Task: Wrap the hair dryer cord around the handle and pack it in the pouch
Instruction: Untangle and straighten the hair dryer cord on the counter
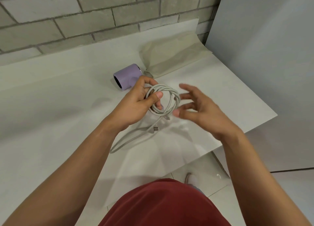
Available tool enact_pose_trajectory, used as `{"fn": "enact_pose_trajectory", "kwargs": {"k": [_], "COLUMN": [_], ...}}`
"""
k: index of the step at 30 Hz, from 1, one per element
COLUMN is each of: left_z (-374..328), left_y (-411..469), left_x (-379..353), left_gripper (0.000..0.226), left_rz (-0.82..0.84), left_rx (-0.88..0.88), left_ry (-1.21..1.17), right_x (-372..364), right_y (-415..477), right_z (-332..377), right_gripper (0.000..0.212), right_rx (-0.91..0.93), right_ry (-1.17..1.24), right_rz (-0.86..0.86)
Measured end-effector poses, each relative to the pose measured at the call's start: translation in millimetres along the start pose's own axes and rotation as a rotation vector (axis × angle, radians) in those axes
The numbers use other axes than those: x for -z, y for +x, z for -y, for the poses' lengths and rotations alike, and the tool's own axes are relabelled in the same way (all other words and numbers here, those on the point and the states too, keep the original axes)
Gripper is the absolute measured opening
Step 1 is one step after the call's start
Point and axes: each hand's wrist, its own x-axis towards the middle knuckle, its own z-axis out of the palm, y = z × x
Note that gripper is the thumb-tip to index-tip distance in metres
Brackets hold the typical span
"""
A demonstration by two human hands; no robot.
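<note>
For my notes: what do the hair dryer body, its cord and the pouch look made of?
Hair dryer: likely hard plastic, matte lilac, smooth moulded barrel.
Cord: flexible pale grey rubber or PVC sheath, bending into soft loops.
Pouch: thin beige cloth or non-woven fabric, judging by its creases; weave too blurred to tell.

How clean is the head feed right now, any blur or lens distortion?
Head view: right hand is motion-blurred; left hand and the cord it grips are sharp; wide-angle lens bows the brick wall courses; light is soft, shadows faint.
</note>
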Motion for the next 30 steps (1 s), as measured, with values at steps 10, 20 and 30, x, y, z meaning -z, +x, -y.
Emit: {"fn": "enact_pose_trajectory", "kwargs": {"k": [10, 20, 30], "left_z": [-0.6, 23.2, 14.2], "left_y": [10.7, -32.3, -16.2], "left_x": [-4.5, -31.4, -11.6], "left_gripper": [0.031, 0.054, 0.014], "left_rz": [-0.189, -0.178, -0.315], "left_rx": [0.014, -0.3, -0.21], "left_ry": [0.091, 0.538, 0.15], "right_x": [2.8, -14.0, 17.0], "right_y": [16.3, 5.1, 3.1], "right_z": [25.8, 38.5, 35.6], "right_gripper": [0.009, 0.026, 0.035], "right_rx": [-0.009, -0.078, 0.228], "right_ry": [0.06, 0.354, -0.313], "right_rz": [-0.141, -0.214, -0.189]}}
